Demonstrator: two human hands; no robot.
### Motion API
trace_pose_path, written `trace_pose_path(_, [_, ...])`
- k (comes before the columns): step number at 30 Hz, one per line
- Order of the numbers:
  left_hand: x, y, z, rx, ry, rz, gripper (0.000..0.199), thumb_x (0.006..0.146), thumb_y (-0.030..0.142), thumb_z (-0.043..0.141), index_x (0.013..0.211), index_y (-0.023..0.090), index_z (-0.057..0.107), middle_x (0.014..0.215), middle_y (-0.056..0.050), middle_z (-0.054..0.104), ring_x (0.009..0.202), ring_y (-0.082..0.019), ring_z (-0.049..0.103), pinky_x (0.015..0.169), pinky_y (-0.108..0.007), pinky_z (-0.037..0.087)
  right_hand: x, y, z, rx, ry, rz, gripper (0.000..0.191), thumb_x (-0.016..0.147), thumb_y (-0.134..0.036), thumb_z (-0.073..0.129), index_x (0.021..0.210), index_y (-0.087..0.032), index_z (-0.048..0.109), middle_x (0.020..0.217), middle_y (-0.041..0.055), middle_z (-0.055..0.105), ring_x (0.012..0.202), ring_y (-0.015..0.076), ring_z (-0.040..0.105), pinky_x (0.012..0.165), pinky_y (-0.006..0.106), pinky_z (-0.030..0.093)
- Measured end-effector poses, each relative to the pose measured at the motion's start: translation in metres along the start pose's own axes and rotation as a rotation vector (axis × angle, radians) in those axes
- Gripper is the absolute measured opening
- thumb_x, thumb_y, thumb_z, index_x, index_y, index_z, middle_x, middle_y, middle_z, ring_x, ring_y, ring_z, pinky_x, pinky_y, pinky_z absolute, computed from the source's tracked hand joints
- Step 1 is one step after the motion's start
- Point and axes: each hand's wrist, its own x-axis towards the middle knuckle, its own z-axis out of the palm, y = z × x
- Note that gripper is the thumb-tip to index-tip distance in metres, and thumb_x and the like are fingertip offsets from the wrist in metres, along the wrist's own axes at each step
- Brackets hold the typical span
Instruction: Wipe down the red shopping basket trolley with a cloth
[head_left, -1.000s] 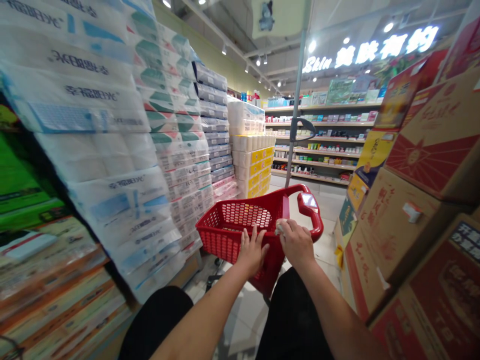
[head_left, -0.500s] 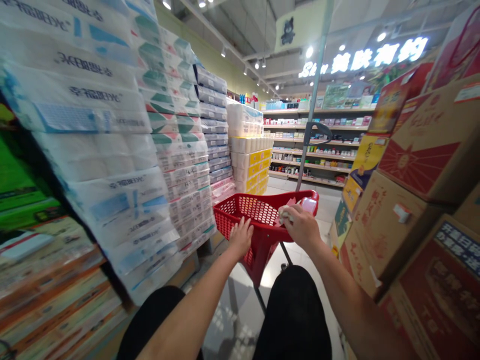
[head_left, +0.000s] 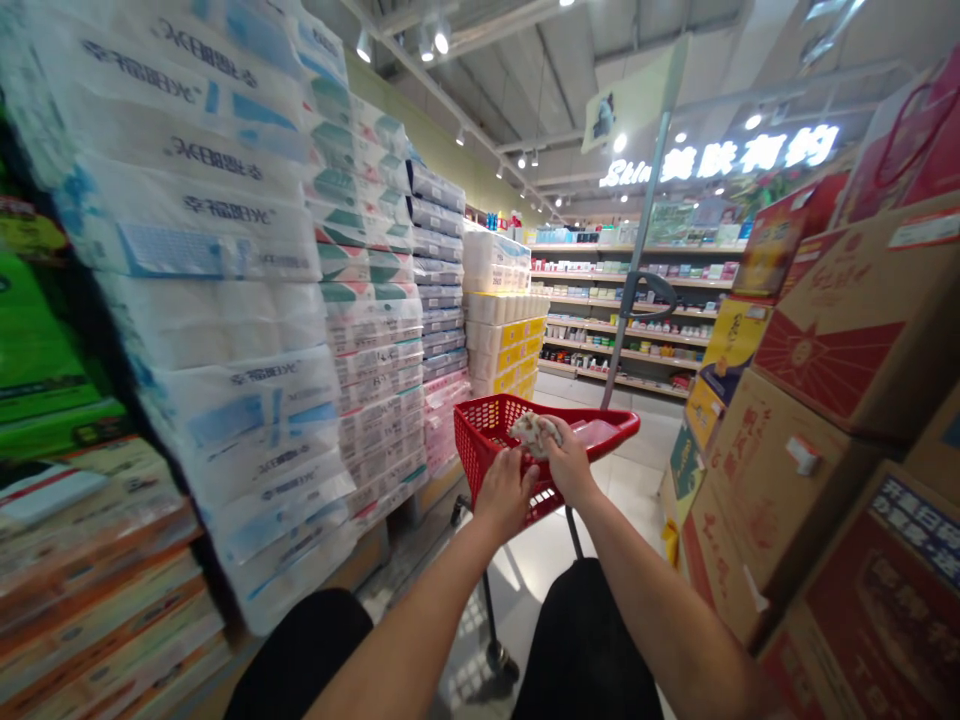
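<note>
A red plastic shopping cart basket (head_left: 484, 455) with perforated walls stands before me on dark metal legs. My left hand (head_left: 504, 492) rests at its near rim, fingers curled over the edge and thumb against the outer wall. In my right hand (head_left: 571, 468) is a crumpled whitish cloth (head_left: 536, 432), pinched between the fingers above the basket opening, close to my left fingertips. A pinkish flat part (head_left: 596, 432) shows at the basket's right end, partly behind my right hand. What lies deeper in the basket is hidden.
Packs of tissue paper (head_left: 240, 330) rise in tall stacks on the left. Cardboard cartons (head_left: 832, 320) are piled on the right. A grey pole (head_left: 637, 250) with a looped handle stands behind the cart. Stocked shelves (head_left: 622, 300) line the back.
My right hand has moved left along the basket with the cloth, next to my left hand. The cart has turned slightly, and my left fingers, spread before, now curl over the rim.
</note>
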Motion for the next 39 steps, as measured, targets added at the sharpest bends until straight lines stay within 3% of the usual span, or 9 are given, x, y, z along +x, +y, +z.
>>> trace_pose_path(4, [0.0, -0.032, -0.024, 0.158, 0.063, -0.037, 0.043, 0.097, 0.044, 0.034, 0.128, 0.017, 0.046, 0.125, -0.012, 0.057, 0.117, -0.024, 0.053, 0.101, -0.042, 0.042, 0.0, -0.006, 0.001, -0.152, -0.062, -0.148, 0.024, 0.083, -0.015, 0.048, 0.099, -0.023, 0.064, 0.105, 0.0054, 0.063, 0.099, 0.0195, 0.06, 0.09, 0.034, 0.048])
trace_pose_path(8, [0.0, -0.056, -0.048, 0.287, 0.061, -0.082, 0.042, 0.099, 0.04, 0.025, 0.098, 0.02, 0.062, 0.102, -0.007, 0.063, 0.099, -0.02, 0.058, 0.092, -0.034, 0.044, -0.003, -0.014, 0.002, -0.266, -0.349, -0.321, 0.024, 0.08, -0.009, 0.051, 0.089, -0.025, 0.066, 0.099, 0.0028, 0.063, 0.095, 0.0181, 0.059, 0.089, 0.033, 0.047])
trace_pose_path(11, [0.0, -0.069, -0.068, 0.299, 0.057, -0.198, 0.046, 0.099, 0.035, 0.025, 0.081, 0.019, 0.064, 0.093, -0.007, 0.064, 0.086, -0.017, 0.06, 0.083, -0.029, 0.044, 0.004, -0.019, 0.013, -0.208, -0.439, -0.368, 0.026, 0.078, -0.009, 0.051, 0.091, -0.024, 0.067, 0.098, 0.0033, 0.064, 0.095, 0.0176, 0.058, 0.09, 0.033, 0.047])
trace_pose_path(14, [-0.004, -0.079, -0.086, 0.27, 0.061, -0.299, 0.042, 0.098, 0.032, 0.029, 0.078, 0.017, 0.063, 0.092, -0.007, 0.065, 0.083, -0.015, 0.061, 0.077, -0.026, 0.043, 0.016, -0.023, 0.032, -0.106, -0.485, -0.288, 0.027, 0.075, -0.008, 0.05, 0.088, -0.021, 0.07, 0.095, 0.0041, 0.067, 0.094, 0.0174, 0.061, 0.09, 0.033, 0.048])
trace_pose_path(18, [-0.017, -0.088, -0.107, 0.269, 0.106, -0.383, 0.04, 0.098, 0.029, 0.03, 0.083, 0.016, 0.064, 0.088, -0.007, 0.067, 0.08, -0.015, 0.061, 0.077, -0.026, 0.044, 0.026, -0.035, 0.059, 0.051, -0.775, -0.059, 0.025, 0.07, -0.009, 0.053, 0.084, -0.019, 0.072, 0.086, 0.002, 0.072, 0.077, 0.0153, 0.066, 0.075, 0.029, 0.053])
trace_pose_path(28, [-0.005, -0.094, -0.151, 0.447, -0.104, -0.515, 0.048, 0.096, 0.039, 0.03, 0.085, 0.018, 0.072, 0.092, -0.01, 0.073, 0.089, -0.02, 0.066, 0.083, -0.03, 0.048, 0.034, -0.048, 0.109, 0.081, -0.933, 0.029, 0.021, 0.069, -0.012, 0.054, 0.074, -0.019, 0.073, 0.078, 0.0012, 0.075, 0.077, 0.0166, 0.069, 0.079, 0.028, 0.054])
trace_pose_path(31, [0.014, -0.096, -0.152, 0.489, -0.147, -0.539, 0.045, 0.094, 0.039, 0.033, 0.089, 0.017, 0.072, 0.096, -0.013, 0.073, 0.092, -0.023, 0.067, 0.083, -0.032, 0.048, 0.037, -0.044, 0.116, -0.027, -0.928, -0.033, 0.022, 0.066, -0.009, 0.053, 0.068, -0.02, 0.072, 0.075, 0.001, 0.074, 0.073, 0.0164, 0.068, 0.077, 0.028, 0.052])
trace_pose_path(36, [0.024, -0.1, -0.15, 0.493, -0.208, -0.498, 0.04, 0.094, 0.04, 0.037, 0.095, 0.018, 0.07, 0.101, -0.012, 0.072, 0.097, -0.025, 0.066, 0.087, -0.035, 0.049, 0.033, -0.04, 0.122, 0.267, -0.909, 0.137, 0.027, 0.07, -0.016, 0.054, 0.091, -0.018, 0.072, 0.084, 0.0022, 0.074, 0.073, 0.0158, 0.068, 0.07, 0.027, 0.053])
trace_pose_path(39, [0.018, -0.094, -0.147, 0.442, -0.113, -0.433, 0.046, 0.099, 0.041, 0.024, 0.117, 0.021, 0.061, 0.116, -0.011, 0.067, 0.108, -0.023, 0.063, 0.094, -0.038, 0.047, 0.035, -0.033, 0.123, 0.255, -0.781, 0.131, 0.033, 0.066, -0.015, 0.062, 0.098, -0.016, 0.071, 0.089, 0.0045, 0.074, 0.08, 0.0191, 0.068, 0.081, 0.034, 0.054])
